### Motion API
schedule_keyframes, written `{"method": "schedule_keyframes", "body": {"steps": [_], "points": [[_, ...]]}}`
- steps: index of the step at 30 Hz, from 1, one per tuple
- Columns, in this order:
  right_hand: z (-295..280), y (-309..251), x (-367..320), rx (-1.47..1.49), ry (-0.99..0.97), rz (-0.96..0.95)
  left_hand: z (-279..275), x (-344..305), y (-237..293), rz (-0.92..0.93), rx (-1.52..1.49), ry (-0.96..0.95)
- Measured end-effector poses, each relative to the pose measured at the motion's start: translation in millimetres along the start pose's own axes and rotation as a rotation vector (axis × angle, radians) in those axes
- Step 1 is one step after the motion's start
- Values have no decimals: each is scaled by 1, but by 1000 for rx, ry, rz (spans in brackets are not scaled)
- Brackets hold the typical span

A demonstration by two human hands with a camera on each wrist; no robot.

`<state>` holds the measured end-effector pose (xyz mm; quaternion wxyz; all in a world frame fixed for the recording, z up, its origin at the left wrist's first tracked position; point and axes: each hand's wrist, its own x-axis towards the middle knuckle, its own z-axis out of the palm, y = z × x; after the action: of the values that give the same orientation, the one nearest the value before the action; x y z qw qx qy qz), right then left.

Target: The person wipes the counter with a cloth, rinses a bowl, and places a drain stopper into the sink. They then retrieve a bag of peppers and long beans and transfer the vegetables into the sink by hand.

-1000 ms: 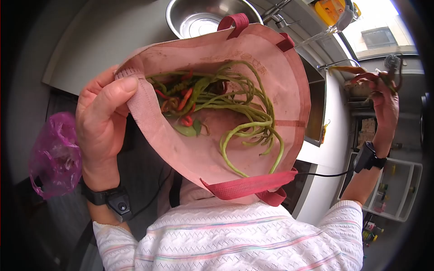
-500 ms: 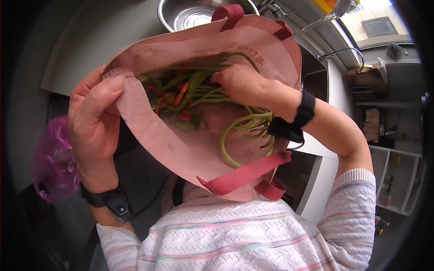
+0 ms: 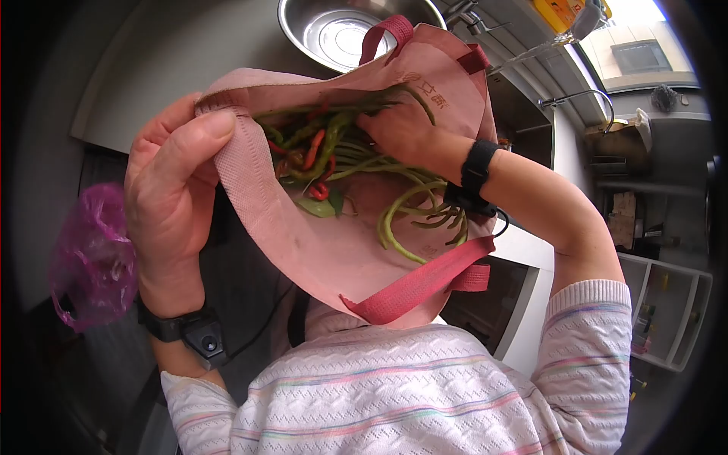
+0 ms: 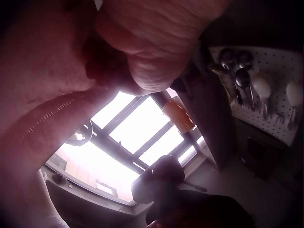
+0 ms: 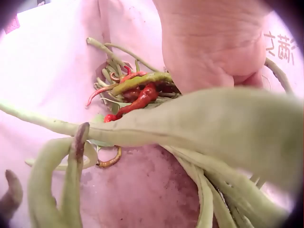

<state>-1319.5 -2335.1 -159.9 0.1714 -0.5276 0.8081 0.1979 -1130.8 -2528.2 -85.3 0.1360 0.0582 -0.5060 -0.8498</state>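
My left hand (image 3: 171, 178) grips the rim of a pink cloth bag (image 3: 280, 235) at its left side, thumb over the folded edge. Inside lie long green beans (image 3: 398, 220), several red chili peppers (image 3: 318, 189) and green peppers (image 3: 330, 140). Deep in the bag, my right hand (image 3: 402, 136) reaches among the beans near the far wall. Its fingertips are hidden, and I cannot tell whether they hold anything. In the right wrist view, a blurred bean (image 5: 228, 126) crosses in front of that hand, with red chilies (image 5: 142, 99) to its left.
A steel basin (image 3: 326, 30) stands on the counter (image 3: 189, 57) behind the bag. At the left hangs a purple plastic bag (image 3: 95, 258). To the right are a tap (image 3: 599, 95) and a white shelf rack (image 3: 671, 311). Red handles (image 3: 425, 280) stick out from the bag's rim.
My right hand came from the far right, where it held up something limp and reddish-brown, back into the bag among the beans. The left hand keeps its hold on the rim.
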Motion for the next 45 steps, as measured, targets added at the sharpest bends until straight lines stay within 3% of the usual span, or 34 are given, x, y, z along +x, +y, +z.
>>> {"method": "schedule_keyframes", "body": {"steps": [7,12,14,17,18,21,22,23,25,26,29,32,33,36,39,41,43,45], "points": [[5,2,-7,142,29,48,-7,2,-2,12,1,38],[-36,-1,-39,366,70,103,-7,1,1,29,-6,38],[-52,13,-63,693,229,-92,-9,2,0,21,-11,15],[-98,21,-122,1386,223,-17,-6,3,1,10,-21,15],[-107,28,-143,1440,355,-2,-5,3,1,11,-22,14],[-119,72,-208,1176,620,176,-3,3,2,26,-13,40],[-115,90,-225,1083,635,347,-3,3,2,21,-9,29],[-109,100,-231,1083,635,348,-3,3,3,16,-5,18],[-99,111,-235,496,565,618,-6,2,3,8,-1,11],[-99,106,-229,137,624,619,-8,3,3,-4,5,5],[-116,48,-181,668,614,180,-7,1,1,3,12,64],[-86,-20,-97,429,361,-230,-10,0,1,2,26,40],[-78,-38,-73,239,228,-260,-10,0,0,1,30,34],[-21,-66,-8,-59,427,-296,-11,-2,-1,-6,11,32],[-6,-80,19,-123,271,-301,-7,-4,-2,-12,0,48],[-3,-80,24,-145,339,-287,-9,-5,-2,-17,-9,63],[-22,-71,17,-42,163,-336,-9,-6,-2,-8,-8,64],[-28,-63,14,34,192,-371,-11,-6,-1,-2,-4,62]]}}
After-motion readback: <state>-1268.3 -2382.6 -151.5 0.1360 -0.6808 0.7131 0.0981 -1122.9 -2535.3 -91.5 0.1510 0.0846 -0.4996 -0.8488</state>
